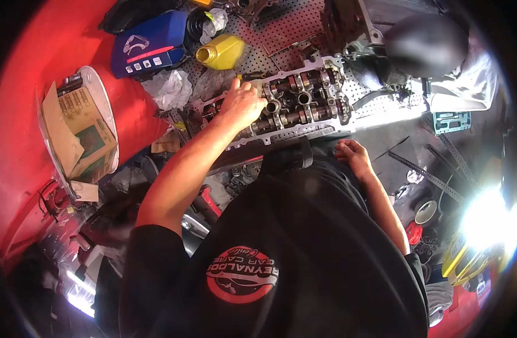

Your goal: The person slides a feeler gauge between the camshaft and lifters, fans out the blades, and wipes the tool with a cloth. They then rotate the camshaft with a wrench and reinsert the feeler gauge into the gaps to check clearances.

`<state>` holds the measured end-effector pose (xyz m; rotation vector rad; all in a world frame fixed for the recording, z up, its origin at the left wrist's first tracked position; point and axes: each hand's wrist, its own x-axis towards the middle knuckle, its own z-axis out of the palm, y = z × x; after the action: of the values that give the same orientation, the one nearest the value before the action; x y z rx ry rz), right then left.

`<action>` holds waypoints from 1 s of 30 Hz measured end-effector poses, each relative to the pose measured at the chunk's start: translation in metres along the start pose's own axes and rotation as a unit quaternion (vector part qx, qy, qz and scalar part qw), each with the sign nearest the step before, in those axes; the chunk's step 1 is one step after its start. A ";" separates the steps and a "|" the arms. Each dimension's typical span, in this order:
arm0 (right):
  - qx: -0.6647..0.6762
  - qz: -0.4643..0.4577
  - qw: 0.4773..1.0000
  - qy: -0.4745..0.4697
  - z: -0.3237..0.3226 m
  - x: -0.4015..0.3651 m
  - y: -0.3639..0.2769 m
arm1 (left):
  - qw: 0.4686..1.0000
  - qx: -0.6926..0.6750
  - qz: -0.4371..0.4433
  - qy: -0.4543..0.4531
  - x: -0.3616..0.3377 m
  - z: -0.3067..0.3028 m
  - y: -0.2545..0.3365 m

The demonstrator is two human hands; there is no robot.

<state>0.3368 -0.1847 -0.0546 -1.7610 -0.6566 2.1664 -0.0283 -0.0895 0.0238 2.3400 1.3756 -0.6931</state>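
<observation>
Cardboard box (83,127): well left of the left hand, stood in a white tub; not touched.
White rag (168,90): just left of the left hand, crumpled on the perforated bench (286,28).
Left hand (241,104): laid knuckles-up on the near-left end of the cylinder head. The fingers are curled and close together and the tips are hidden, so whether anything is pinched cannot be told.
Cylinder head (303,104): lies flat on the bench, under the left hand and running to its right, with the camshafts uppermost.
Handling (judged): cast metal, so heavy and rigid, and probably slippery from an oily film. It is best gripped at both ends, under the outer edges. The cam lobes and machined faces should be avoided.
Right hand (353,155): well apart from the left hand and below the head's right part, rested at the bench edge. The fingers are loosely bent and nothing is seen in them.
</observation>
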 end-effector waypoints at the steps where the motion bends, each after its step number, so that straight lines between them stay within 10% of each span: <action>1: 0.000 0.000 1.000 -0.001 0.001 0.000 -0.003 | 1.000 0.003 -0.001 0.001 -0.001 -0.001 -0.001; 13: 0.022 0.008 1.000 0.011 -0.021 -0.009 -0.002 | 0.994 0.049 -0.030 0.094 -0.021 -0.076 -0.072; 30: 0.089 0.000 0.995 0.042 -0.025 -0.007 -0.006 | 0.989 0.020 0.128 -0.063 0.071 -0.048 0.003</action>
<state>0.3621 -0.1785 -0.0500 -1.7468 -0.4288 2.0661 0.0151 -0.0151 0.0234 2.4003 0.9924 -0.7815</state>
